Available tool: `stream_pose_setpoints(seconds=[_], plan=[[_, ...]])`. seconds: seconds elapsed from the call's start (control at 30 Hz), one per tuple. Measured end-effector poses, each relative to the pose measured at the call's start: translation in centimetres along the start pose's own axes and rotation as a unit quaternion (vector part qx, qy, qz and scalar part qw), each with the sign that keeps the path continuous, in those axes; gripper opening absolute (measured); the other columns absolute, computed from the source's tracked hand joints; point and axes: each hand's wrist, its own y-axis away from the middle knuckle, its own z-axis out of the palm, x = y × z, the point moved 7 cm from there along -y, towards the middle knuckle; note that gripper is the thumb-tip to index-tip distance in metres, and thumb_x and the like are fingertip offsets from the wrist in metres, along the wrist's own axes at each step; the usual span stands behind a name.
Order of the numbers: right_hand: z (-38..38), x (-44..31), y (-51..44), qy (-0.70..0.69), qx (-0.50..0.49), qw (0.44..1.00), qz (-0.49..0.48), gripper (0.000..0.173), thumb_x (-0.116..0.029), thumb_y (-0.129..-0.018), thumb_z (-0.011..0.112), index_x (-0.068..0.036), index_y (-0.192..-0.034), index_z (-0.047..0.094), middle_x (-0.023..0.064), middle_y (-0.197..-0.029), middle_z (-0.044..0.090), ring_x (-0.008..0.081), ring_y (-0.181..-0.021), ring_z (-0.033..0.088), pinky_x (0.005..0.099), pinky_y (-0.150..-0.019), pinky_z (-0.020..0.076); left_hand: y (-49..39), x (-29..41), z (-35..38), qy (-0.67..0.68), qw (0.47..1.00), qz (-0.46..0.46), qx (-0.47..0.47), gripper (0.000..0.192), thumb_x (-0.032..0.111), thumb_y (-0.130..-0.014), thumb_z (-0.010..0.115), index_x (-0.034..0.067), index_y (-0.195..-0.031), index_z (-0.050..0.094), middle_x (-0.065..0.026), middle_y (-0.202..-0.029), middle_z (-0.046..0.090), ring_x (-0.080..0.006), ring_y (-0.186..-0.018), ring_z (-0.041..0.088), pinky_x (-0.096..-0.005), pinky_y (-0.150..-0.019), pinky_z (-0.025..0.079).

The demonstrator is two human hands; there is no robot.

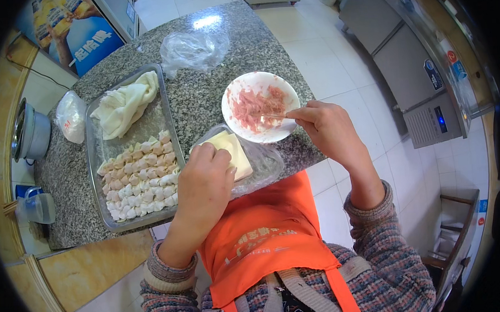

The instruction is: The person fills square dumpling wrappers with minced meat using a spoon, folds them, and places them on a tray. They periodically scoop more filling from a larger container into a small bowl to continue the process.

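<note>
My right hand (327, 126) grips the handle of a small flat utensil (276, 116). The tip of that utensil is in pink minced meat (256, 107), inside a white bowl (293, 128). At the near edge of the counter, my left hand (204, 179) curls over a stack of square, pale yellow dough wrappers (241, 158); its fingertips are mostly hidden. A clear plastic bag (265, 161) lies under the wrappers. Left of that hand, a metal tray (93, 181) holds several rows of folded dumplings (140, 174), with a crumpled white cloth (126, 105) behind them.
On the granite counter (260, 36) lie a crumpled clear bag (193, 51) at the back and a tied white plastic bag (70, 116) on the left. A plastic jug (36, 209) and a metal pot (36, 133) stand at far left. Steel cabinets (414, 62) line the right.
</note>
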Motion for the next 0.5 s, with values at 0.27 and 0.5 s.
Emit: stream_pose_setpoints(seconds=[0.27, 0.5], plan=[[0.5, 0.2, -1.0, -0.043, -0.043, 0.998, -0.006, 0.019, -0.004, -0.089, 0.068, -0.005, -0.105, 0.076, 0.0163, -0.090, 0.071, 0.0330, -0.081, 0.068, 0.0390, -0.073, 0.0530, 0.1, 0.1, 0.1, 0.021, 0.997, 0.071, -0.010, 0.015, 0.006, -0.076, 0.071, 0.003, -0.084, 0.059, -0.0129, -0.086, 0.055, -0.0341, -0.086, 0.058, -0.0442, -0.075, 0.049], [0.4, 1.2, -1.2, -0.085, -0.087, 0.992, 0.032, 0.022, -0.002, -0.088, 0.066, -0.003, -0.107, 0.075, 0.0174, -0.092, 0.072, 0.0310, -0.081, 0.069, 0.0376, -0.074, 0.0528, 0.3, -1.0, -0.6, 0.038, 0.997, 0.049, 0.045, 0.006, 0.002, -0.082, 0.067, 0.002, -0.087, 0.063, -0.0124, -0.087, 0.062, -0.0304, -0.087, 0.062, -0.0396, -0.076, 0.050]])
